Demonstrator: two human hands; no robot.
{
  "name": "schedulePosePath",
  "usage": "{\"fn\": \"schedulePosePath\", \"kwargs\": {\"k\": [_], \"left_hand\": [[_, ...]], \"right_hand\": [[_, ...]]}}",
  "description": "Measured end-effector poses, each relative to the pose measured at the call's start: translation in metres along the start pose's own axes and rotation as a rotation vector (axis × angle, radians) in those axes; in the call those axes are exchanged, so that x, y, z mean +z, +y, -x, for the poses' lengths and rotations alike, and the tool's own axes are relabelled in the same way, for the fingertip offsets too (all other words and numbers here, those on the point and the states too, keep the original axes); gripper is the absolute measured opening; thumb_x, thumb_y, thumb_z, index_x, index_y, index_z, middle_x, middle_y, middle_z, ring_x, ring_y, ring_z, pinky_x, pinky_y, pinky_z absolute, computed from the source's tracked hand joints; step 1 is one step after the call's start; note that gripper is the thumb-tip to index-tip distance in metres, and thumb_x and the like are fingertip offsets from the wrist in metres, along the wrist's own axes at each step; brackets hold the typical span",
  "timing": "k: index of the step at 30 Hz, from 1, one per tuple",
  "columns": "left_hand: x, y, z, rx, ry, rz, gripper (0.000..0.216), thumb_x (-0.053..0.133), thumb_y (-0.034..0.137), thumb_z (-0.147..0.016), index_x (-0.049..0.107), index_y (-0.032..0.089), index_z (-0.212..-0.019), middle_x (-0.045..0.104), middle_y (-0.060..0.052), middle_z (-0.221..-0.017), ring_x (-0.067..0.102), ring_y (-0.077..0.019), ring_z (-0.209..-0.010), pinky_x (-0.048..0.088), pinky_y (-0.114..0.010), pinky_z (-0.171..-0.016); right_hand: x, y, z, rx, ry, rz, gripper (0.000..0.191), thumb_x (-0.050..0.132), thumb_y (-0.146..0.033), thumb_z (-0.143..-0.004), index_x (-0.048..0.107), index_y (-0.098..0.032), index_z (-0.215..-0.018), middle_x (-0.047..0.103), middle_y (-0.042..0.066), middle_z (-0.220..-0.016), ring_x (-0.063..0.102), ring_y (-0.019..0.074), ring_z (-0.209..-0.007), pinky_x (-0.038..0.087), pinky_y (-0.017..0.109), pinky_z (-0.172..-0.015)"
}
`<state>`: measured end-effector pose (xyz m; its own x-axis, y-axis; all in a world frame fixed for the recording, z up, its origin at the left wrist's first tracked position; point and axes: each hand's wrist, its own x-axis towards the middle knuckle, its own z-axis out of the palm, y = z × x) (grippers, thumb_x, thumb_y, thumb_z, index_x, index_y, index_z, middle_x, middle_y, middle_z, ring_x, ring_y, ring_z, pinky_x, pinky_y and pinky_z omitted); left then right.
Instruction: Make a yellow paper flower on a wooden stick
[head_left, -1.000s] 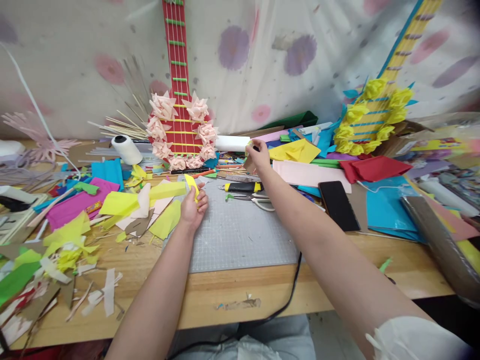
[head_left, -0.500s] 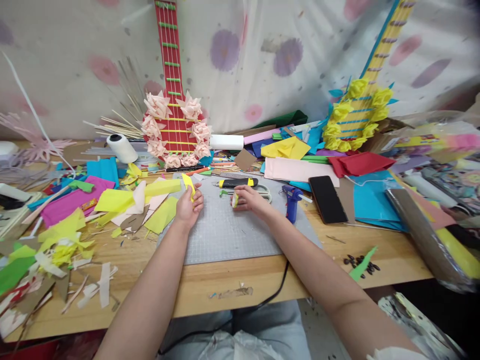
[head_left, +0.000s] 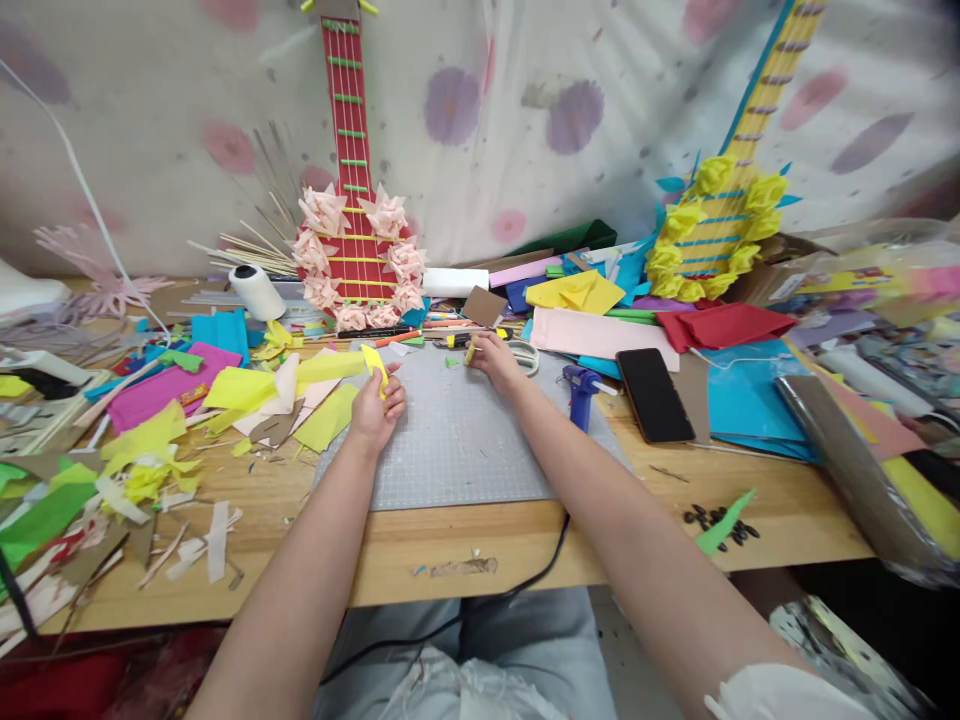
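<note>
My left hand [head_left: 379,408] is closed on a folded strip of yellow paper [head_left: 371,358], which sticks up past the fingertips over the left part of the grey cutting mat [head_left: 450,455]. Toward the mat's back edge, my right hand [head_left: 496,365] pinches a small yellowish roll [head_left: 470,353] that looks like tape. Just behind that hand lies a yellow and black utility knife [head_left: 456,341], partly covered by the fingers. Pale scissors handles [head_left: 529,358] show to its right. A blue glue gun [head_left: 581,398] stands at the mat's right side.
Yellow paper scraps [head_left: 240,388] are heaped on the left. At the back stand a red paper guitar [head_left: 360,265] with pink flowers and a yellow one [head_left: 712,235]. A black phone [head_left: 655,396] lies on the right, with dark seeds [head_left: 739,530] near the front edge.
My right hand has moved away from me toward the back of the mat, beside the utility knife, with the small roll still in it. The left hand stays nearly in place.
</note>
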<state>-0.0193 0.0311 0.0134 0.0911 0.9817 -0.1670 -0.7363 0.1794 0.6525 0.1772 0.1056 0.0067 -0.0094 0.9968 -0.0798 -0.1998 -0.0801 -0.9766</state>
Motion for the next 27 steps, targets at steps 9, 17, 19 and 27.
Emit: {"fn": "schedulePosePath", "kwargs": {"k": [9, 17, 19, 27], "left_hand": [[0.016, -0.023, 0.006, -0.009, -0.037, -0.243, 0.024, 0.051, 0.036, -0.079, 0.054, 0.013, -0.087, 0.027, 0.008, -0.052, 0.021, -0.0013, -0.035, 0.013, -0.011, -0.031], [0.016, -0.029, 0.011, 0.039, -0.102, -0.470, 0.031, 0.065, 0.019, -0.060, 0.052, 0.015, -0.088, 0.030, 0.009, -0.053, 0.022, -0.0003, -0.038, 0.014, -0.013, -0.035], [0.016, -0.030, 0.011, 0.054, -0.113, -0.533, 0.034, 0.067, 0.020, -0.058, 0.053, 0.016, -0.089, 0.030, 0.010, -0.053, 0.023, -0.0008, -0.039, 0.016, -0.015, -0.037], [0.015, -0.034, 0.011, 0.052, -0.119, -0.625, 0.038, 0.071, 0.031, -0.059, 0.052, 0.016, -0.088, 0.028, 0.010, -0.051, 0.023, -0.0015, -0.040, 0.014, -0.018, -0.038]], "right_hand": [[0.017, 0.013, 0.065, -0.021, -0.313, -0.145, 0.031, 0.058, -0.034, -0.070, 0.052, -0.022, -0.098, 0.059, 0.003, -0.100, 0.057, 0.0138, -0.090, 0.049, 0.032, -0.079], [0.016, 0.014, 0.062, -0.007, -0.238, -0.244, 0.031, 0.067, -0.037, -0.062, 0.050, -0.022, -0.083, 0.056, -0.002, -0.083, 0.055, 0.0112, -0.075, 0.050, 0.031, -0.072], [0.015, 0.015, 0.061, -0.025, -0.205, -0.223, 0.033, 0.068, -0.038, -0.061, 0.048, -0.021, -0.080, 0.055, -0.003, -0.078, 0.054, 0.0110, -0.072, 0.049, 0.030, -0.068], [0.020, 0.022, 0.060, -0.263, -0.135, 0.108, 0.033, 0.071, -0.035, -0.057, 0.046, -0.020, -0.073, 0.047, -0.005, -0.067, 0.043, 0.0082, -0.064, 0.038, 0.023, -0.063]]}}
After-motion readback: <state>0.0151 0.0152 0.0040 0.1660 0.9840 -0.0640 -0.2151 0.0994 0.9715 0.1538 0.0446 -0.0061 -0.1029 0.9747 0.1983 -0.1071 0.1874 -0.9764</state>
